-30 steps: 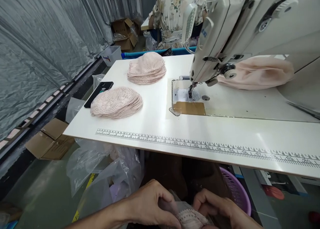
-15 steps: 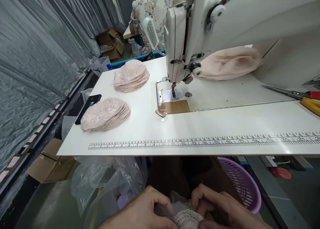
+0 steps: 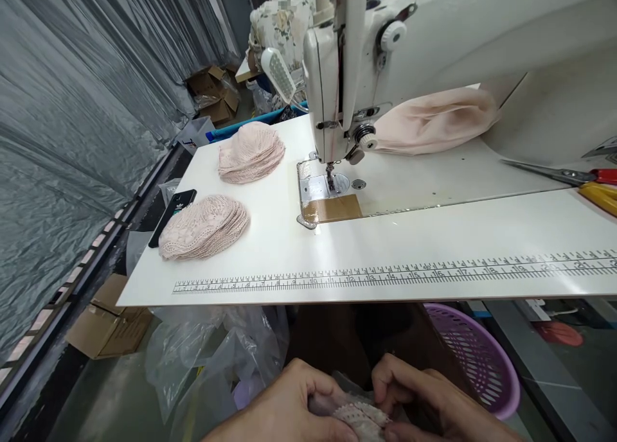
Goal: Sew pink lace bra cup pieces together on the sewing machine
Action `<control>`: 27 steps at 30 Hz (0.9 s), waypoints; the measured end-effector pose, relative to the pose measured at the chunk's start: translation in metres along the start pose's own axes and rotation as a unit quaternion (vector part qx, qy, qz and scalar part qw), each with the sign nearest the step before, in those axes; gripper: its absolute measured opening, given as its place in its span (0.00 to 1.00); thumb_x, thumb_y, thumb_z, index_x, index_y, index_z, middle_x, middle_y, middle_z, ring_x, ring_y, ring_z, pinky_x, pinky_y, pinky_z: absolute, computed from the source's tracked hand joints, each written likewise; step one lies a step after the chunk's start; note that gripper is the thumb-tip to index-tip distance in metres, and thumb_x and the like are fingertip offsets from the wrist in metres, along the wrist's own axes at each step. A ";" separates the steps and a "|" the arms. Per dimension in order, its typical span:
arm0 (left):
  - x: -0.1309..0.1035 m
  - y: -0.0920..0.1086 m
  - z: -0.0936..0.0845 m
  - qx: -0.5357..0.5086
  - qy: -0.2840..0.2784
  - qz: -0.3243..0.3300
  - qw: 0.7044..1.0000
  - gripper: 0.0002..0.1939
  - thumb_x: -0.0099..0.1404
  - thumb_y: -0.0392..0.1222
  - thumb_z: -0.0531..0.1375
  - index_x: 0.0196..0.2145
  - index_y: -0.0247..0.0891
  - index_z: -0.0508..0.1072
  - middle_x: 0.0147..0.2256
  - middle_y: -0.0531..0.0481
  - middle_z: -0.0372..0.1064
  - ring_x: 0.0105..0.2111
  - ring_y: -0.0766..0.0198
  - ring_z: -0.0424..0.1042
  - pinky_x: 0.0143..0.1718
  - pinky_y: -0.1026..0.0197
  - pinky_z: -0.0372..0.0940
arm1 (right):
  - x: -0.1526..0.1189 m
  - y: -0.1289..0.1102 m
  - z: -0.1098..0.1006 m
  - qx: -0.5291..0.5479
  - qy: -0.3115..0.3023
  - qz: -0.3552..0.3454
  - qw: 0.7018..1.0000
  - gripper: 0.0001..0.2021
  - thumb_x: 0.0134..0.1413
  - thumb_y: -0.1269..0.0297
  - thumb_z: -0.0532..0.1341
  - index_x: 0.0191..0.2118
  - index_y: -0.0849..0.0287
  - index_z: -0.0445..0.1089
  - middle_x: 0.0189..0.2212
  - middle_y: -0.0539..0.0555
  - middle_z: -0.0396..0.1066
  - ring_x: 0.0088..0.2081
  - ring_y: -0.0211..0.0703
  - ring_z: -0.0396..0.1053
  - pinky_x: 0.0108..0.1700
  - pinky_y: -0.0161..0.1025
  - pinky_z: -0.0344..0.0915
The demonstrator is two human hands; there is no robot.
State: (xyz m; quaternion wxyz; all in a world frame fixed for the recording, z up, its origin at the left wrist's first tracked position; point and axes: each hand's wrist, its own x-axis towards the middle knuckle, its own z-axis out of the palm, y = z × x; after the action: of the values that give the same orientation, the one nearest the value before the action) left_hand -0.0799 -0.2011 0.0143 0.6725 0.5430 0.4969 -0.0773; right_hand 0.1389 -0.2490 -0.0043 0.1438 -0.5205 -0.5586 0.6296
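Below the table's front edge, my left hand (image 3: 294, 406) pinches a pale lace piece (image 3: 361, 419) from the left, thumb and fingers closed on it. My right hand (image 3: 424, 397) grips the same lace piece from the right, fingers curled. Clear plastic shows around the lace, and its lower part runs out of view. On the white table (image 3: 270, 262) above lie two stacks of pink lace pieces, a nearer stack (image 3: 205, 227) and a farther stack (image 3: 251, 153). The sewing machine (image 3: 332, 101) stands behind, its needle and foot over the metal plate.
A phone (image 3: 171, 217) lies partly under the nearer stack. Pink fabric (image 3: 434, 121) rests under the machine arm, and scissors (image 3: 573, 177) lie at the right. Beneath the table are a purple basket (image 3: 511, 384) and plastic bags (image 3: 183, 358). A person in floral clothing (image 3: 284, 24) is beyond.
The view has shifted slightly. Both hands keep hold of the lace piece, with only a small shift in its position between the fingers. The stacks and scissors stay put on the table.
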 end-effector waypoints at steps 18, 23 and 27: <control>0.005 -0.006 0.001 -0.025 0.005 0.023 0.999 0.19 0.45 0.51 0.69 0.27 0.31 0.77 0.17 0.59 0.54 0.19 0.74 0.49 0.19 0.70 0.45 | 0.008 -0.009 -0.005 0.129 -0.057 -0.026 0.990 0.05 0.50 0.61 0.58 0.31 0.55 0.62 0.28 0.47 0.61 0.32 0.39 0.59 0.35 0.34 0.58; 0.004 -0.007 0.000 -0.004 0.027 0.021 0.999 0.19 0.44 0.51 0.69 0.27 0.32 0.77 0.18 0.58 0.55 0.21 0.73 0.52 0.20 0.71 0.47 | 0.009 -0.014 -0.005 0.149 -0.060 -0.028 0.987 0.06 0.48 0.60 0.60 0.31 0.55 0.62 0.28 0.46 0.61 0.32 0.38 0.59 0.35 0.33 0.59; 0.004 -0.004 0.000 -0.025 0.014 0.014 1.000 0.21 0.44 0.52 0.69 0.31 0.33 0.78 0.19 0.57 0.60 0.21 0.73 0.54 0.23 0.71 0.53 | 0.010 -0.011 -0.004 0.135 -0.053 -0.034 0.989 0.06 0.47 0.63 0.60 0.32 0.54 0.62 0.29 0.47 0.63 0.33 0.39 0.60 0.36 0.34 0.60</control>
State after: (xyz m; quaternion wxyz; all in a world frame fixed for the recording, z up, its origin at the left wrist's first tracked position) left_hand -0.0803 -0.2010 0.0092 0.6800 0.5338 0.5003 -0.0484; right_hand 0.1339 -0.2357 0.0011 0.2044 -0.4430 -0.4928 0.7205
